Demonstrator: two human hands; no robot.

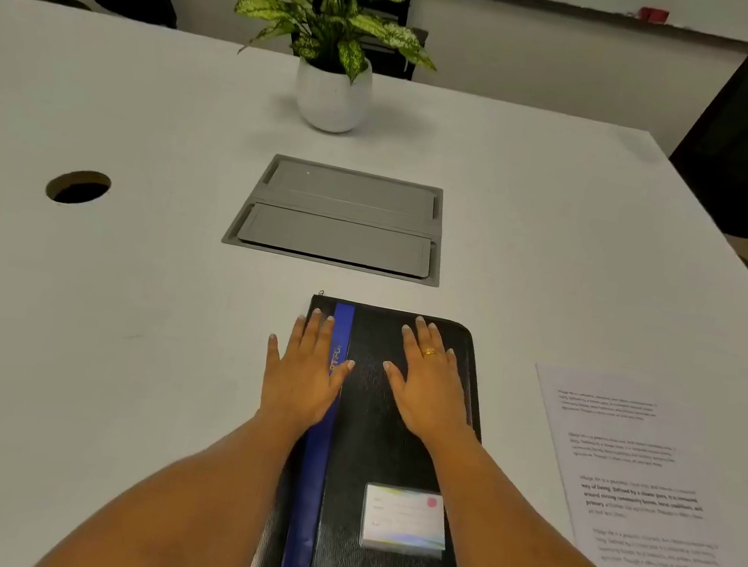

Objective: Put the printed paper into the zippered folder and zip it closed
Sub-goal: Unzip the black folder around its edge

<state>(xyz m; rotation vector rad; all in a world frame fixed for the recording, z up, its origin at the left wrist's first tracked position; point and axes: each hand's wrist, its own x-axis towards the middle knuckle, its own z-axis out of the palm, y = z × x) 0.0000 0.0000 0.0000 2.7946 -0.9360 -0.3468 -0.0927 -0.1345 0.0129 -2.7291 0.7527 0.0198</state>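
We found the zippered folder [390,436] stiff under flat, empty left hand [304,371] and right hand [431,388]; printed paper [644,496] beside it looked limp, best lifted by an edge.

A broad white worktop [54,327] fills the view; a closed black zippered folder [389,441] with a blue stripe lies flat on it at the near middle, a card label on its cover; the printed paper [644,496] lies flat just to the right of the folder, apart from it; a grey recessed hatch [340,220] with two flaps sits in the surface beyond the folder; a round cable hole [78,186] opens to the left of the hatch; a white pot [332,98] holding a speckled green plant stands near the far edge.
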